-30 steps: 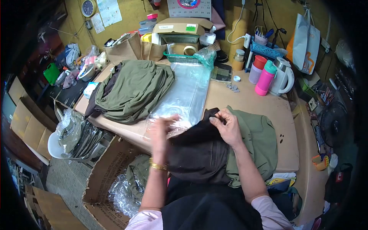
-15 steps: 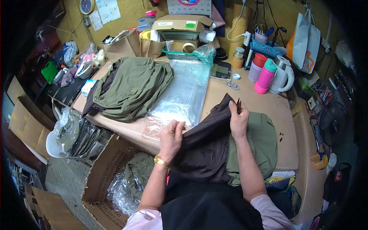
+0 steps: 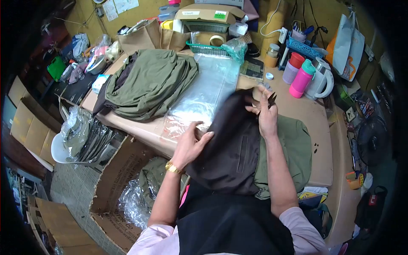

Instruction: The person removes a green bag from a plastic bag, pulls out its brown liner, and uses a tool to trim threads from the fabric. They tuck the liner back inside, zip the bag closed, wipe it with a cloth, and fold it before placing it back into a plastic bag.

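Note:
A garment with a dark brown lining and an olive outer side lies at the table's front edge. A narrow pocket slit shows in the lining, whose upper part is raised and smeared by motion. My left hand is at the lining's left edge, thumb and fingers apart. My right hand is closed around dark pointed thread snips, their tips sticking out past the fingers. Its fingertips are right at the lining's upper right edge.
A folded olive garment pile lies left of clear plastic bags. A pink bottle and kettle stand at the right. Below the table's left front is an open carton; a white tub holds bagged items.
My left hand has gone from a closed grip on the lining to spread fingers. The lining's upper part has swung upward; the right hand has turned, showing more of the snips. The view has shifted slightly.

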{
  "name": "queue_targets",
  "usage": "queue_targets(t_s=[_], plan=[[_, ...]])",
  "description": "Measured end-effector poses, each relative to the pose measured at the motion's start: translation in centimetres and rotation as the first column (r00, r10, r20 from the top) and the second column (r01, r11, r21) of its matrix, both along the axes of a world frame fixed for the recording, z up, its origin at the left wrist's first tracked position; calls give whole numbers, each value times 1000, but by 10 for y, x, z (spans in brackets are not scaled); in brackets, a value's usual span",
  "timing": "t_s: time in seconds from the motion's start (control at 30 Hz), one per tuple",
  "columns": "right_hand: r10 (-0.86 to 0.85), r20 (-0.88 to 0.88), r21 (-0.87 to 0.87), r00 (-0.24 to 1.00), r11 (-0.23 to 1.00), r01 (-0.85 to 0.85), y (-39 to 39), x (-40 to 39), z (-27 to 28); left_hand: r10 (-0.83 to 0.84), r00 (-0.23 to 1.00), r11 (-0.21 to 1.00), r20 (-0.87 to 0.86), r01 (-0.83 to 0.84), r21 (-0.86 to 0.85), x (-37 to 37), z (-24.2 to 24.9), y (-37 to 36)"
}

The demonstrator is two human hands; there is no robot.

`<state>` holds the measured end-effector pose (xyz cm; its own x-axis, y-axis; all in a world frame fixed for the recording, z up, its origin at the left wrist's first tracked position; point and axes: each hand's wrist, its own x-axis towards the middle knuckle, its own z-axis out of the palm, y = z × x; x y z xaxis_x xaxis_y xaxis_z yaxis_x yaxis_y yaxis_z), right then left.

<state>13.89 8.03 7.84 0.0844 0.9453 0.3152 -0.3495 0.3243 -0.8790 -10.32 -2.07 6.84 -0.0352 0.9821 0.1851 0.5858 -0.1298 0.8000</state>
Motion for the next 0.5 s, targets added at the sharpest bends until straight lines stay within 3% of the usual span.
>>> queue_targets(t_s=[0.07,0.1,0.13,0.17,0.23,0.27,0.33,0.4,0.43,0.47,0.5], plan=[[-52,103,-5,993,999,53,-37,-3,-9,-75,995,995,68,79,-56,-2,-29,16],[-154,599,134,786,987,91,-58,3,-22,-79,994,994,71,83,-64,-3,-42,21],[-268,900,270,343,962,45,-72,10,-31,11,991,1000,133,-9,-13,-6,-54,25],[-261,905,260,337,964,49,-81,15,-40,97,976,994,197,-104,27,-8,-63,26],[-116,978,140,-176,982,129,-95,28,-64,134,981,991,139,-136,2,-12,-61,24],[-133,990,127,55,986,106,-79,54,-79,136,983,990,122,-138,4,-14,-57,23],[-128,991,129,-25,990,65,-53,85,-70,132,985,991,109,-129,-35,-19,-61,22],[-66,995,69,72,997,-33,-21,121,-69,297,954,955,46,-298,15,-30,-69,25],[-44,998,48,53,995,-83,-8,138,-69,320,911,947,260,-310,-78,-36,-57,18],[3,998,3,67,995,-101,-2,145,-63,301,925,949,234,-315,24,-58,-77,20],[34,998,-28,44,993,-116,3,151,-60,291,944,954,157,-273,-123,-64,-64,9]])
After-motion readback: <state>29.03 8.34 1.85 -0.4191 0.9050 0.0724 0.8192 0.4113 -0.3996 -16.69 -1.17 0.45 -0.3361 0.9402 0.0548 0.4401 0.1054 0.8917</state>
